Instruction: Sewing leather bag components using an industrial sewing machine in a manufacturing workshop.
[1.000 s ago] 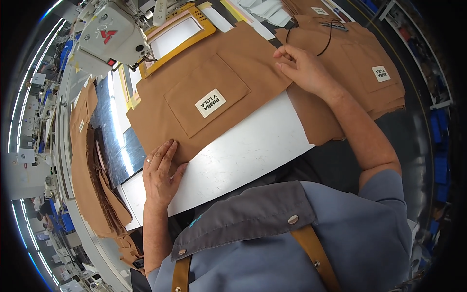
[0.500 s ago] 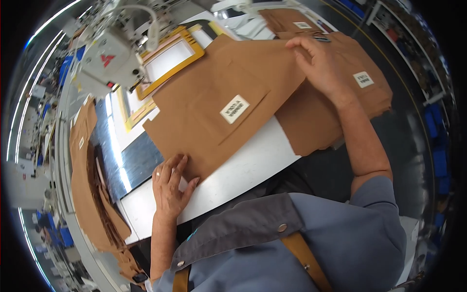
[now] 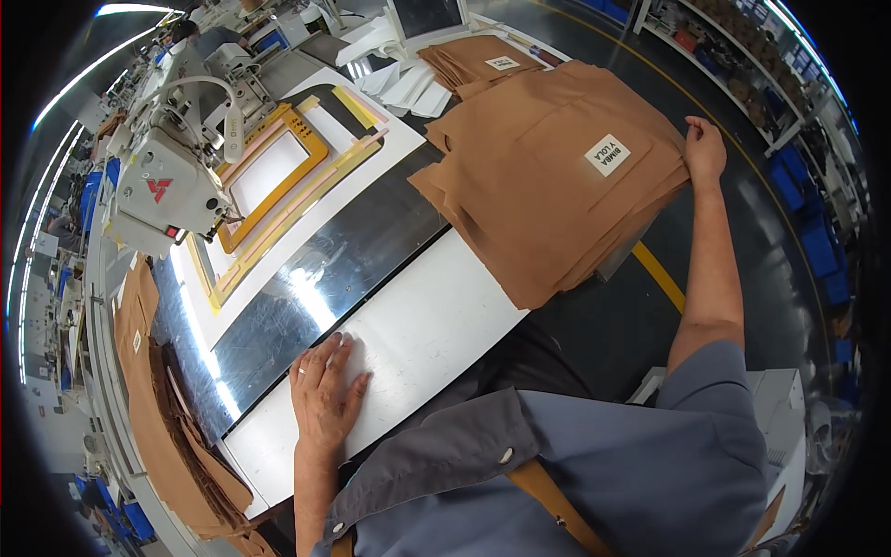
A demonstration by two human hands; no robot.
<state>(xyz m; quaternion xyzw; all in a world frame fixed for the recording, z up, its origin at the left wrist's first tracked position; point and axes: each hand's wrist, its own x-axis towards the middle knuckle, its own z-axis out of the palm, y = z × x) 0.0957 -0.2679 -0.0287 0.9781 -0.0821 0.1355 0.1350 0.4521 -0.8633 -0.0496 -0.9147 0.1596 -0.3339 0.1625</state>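
A brown fabric panel [image 3: 548, 139] with a white printed label lies on top of a stack of similar panels to the right. At the stack's far right edge, my right hand [image 3: 704, 156] is closed, its fingertips pinching the panel's edge. My left hand [image 3: 321, 390] rests open on the white table strip [image 3: 418, 316], fingers stretched out and nothing in them. The tabletop beyond it is a shiny metal plate [image 3: 316, 269].
A sewing machine [image 3: 167, 190] stands at left, with a yellow clamp frame [image 3: 278, 172] beside it. More brown panels hang along the left table edge [image 3: 148, 371]. A smaller brown pile [image 3: 478, 60] and white sheets [image 3: 408, 88] lie at the back. Shelves stand far right.
The brown panel has moved right, off the table and onto the stack, with my right hand at its edge. My left hand no longer touches it. The view has shifted.
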